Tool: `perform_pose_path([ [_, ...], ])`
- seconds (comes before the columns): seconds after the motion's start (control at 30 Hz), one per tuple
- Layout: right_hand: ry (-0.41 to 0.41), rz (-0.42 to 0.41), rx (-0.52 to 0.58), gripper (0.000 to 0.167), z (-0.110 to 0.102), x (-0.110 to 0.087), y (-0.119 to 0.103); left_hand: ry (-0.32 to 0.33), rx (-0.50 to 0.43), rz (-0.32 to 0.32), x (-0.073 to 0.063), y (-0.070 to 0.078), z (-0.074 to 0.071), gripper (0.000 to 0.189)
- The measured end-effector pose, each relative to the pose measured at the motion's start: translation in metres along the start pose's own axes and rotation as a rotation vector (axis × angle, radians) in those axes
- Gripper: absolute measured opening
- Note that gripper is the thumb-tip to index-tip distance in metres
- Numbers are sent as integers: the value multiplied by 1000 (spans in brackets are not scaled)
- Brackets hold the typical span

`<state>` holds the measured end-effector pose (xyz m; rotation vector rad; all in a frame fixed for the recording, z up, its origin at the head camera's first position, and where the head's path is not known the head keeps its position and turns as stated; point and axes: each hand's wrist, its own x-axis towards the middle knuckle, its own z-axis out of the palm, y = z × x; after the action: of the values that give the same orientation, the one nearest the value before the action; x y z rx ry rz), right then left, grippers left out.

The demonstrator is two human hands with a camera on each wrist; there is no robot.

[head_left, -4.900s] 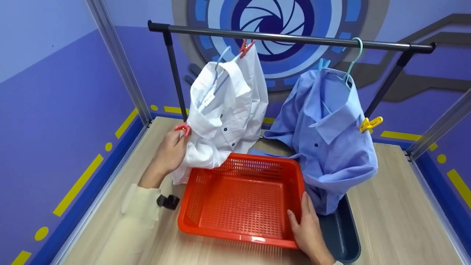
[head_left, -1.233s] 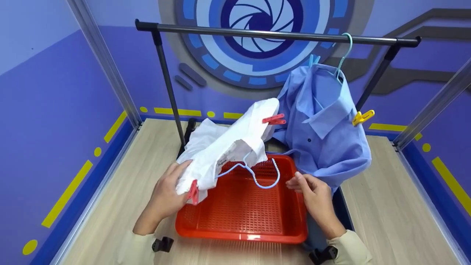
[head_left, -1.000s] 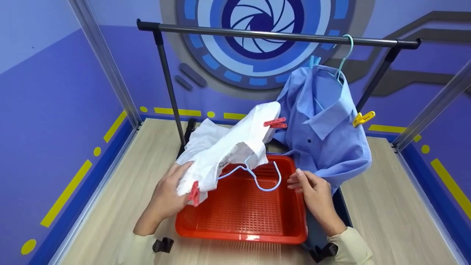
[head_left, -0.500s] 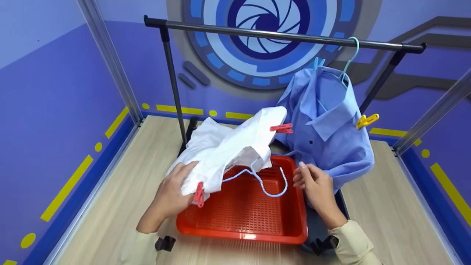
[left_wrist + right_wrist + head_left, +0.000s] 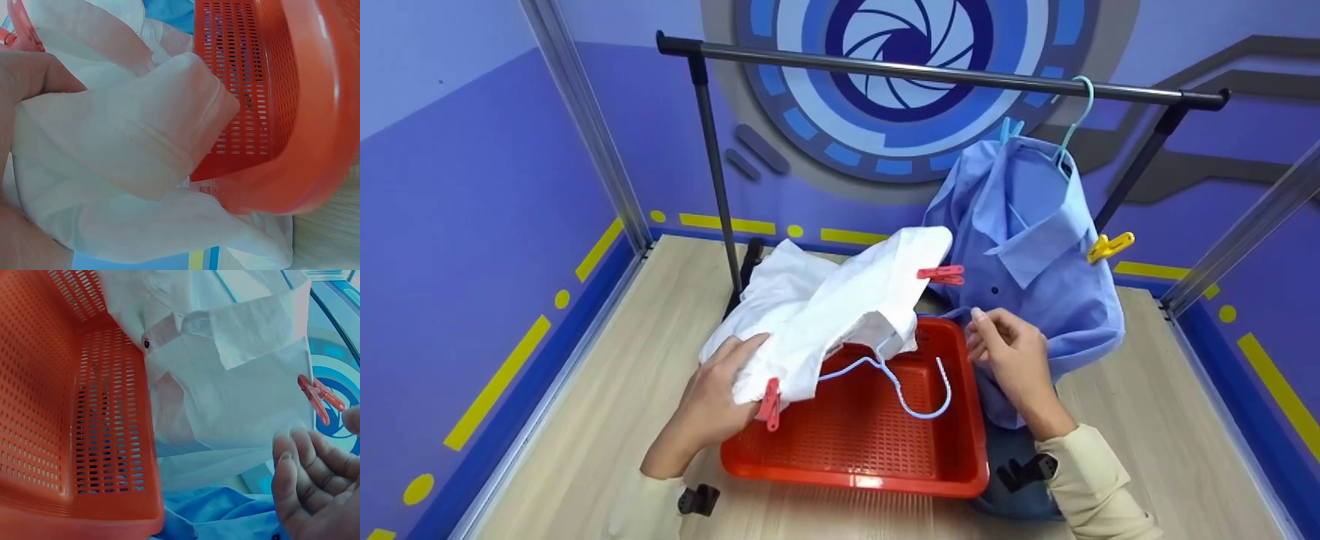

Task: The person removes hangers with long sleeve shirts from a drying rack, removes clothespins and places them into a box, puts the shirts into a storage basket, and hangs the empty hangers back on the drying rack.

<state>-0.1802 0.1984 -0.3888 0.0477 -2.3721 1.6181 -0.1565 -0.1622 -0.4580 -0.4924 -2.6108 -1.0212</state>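
A white shirt (image 5: 840, 300) lies tipped over the back left of the red basket (image 5: 855, 480), with the blue hook of its hanger (image 5: 922, 412) pointing down over the basket. My left hand (image 5: 720, 394) grips one shoulder of this shirt beside a red clothespin (image 5: 769, 405). A second red clothespin (image 5: 941, 274) pinches the other shoulder. My right hand (image 5: 1016, 360) is by the basket's right rim, in front of the blue shirt, its fingers loosely bent and holding nothing. In the right wrist view a red clothespin (image 5: 319, 396) sits just beyond the right fingertips.
A blue shirt (image 5: 1035, 285) hangs by a green hanger (image 5: 1078, 120) from the black rack bar (image 5: 922, 71). A yellow clothespin (image 5: 1110, 246) and a light blue clothespin (image 5: 1011, 129) are on it. A dark tub (image 5: 1020, 487) stands partly behind the basket's right side.
The white shirt was upright below the bar and is now tipped down over the basket, still in the left hand. The right hand has left the basket's rim and recently risen slightly.
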Motion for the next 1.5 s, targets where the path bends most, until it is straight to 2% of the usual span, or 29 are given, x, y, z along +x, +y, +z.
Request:
perform_pose_path([
  [0.1, -1, -17, 6, 28, 0, 3, 0, 9, 5, 20, 1, 0, 0, 70],
  [0.23, 6, -34, 12, 33, 2, 11, 12, 19, 14, 40, 0, -1, 1, 68],
  [0.37, 10, -47, 8, 36, 5, 20, 25, 11, 14, 31, -3, -2, 2, 69],
  [0.53, 28, -62, 20, 38, 8, 26, 27, 5, 11, 32, -2, -2, 2, 69],
  [0.67, 39, -35, 2, 44, 8, 29, 24, 6, 25, 47, 0, -2, 2, 68],
  [0.87, 46, 32, -12, 46, 11, 35, 18, -18, 20, 10, -2, -2, 3, 71],
  [1.07, 33, 89, -39, 45, 13, 30, -8, -10, 19, 26, -3, -3, 4, 70],
  [1.13, 33, 102, -40, 48, 14, 31, -6, -5, 11, 36, -3, -4, 4, 71],
  [1.27, 31, 130, -9, 56, 17, 38, 15, 11, 4, 66, -3, -5, 5, 69],
  [1.4, 31, 118, 27, 64, 19, 39, 19, 24, 2, 89, -4, -6, 6, 68],
  [1.5, 37, 94, 43, 63, 21, 38, 19, 18, 1, 83, -4, -6, 6, 69],
])
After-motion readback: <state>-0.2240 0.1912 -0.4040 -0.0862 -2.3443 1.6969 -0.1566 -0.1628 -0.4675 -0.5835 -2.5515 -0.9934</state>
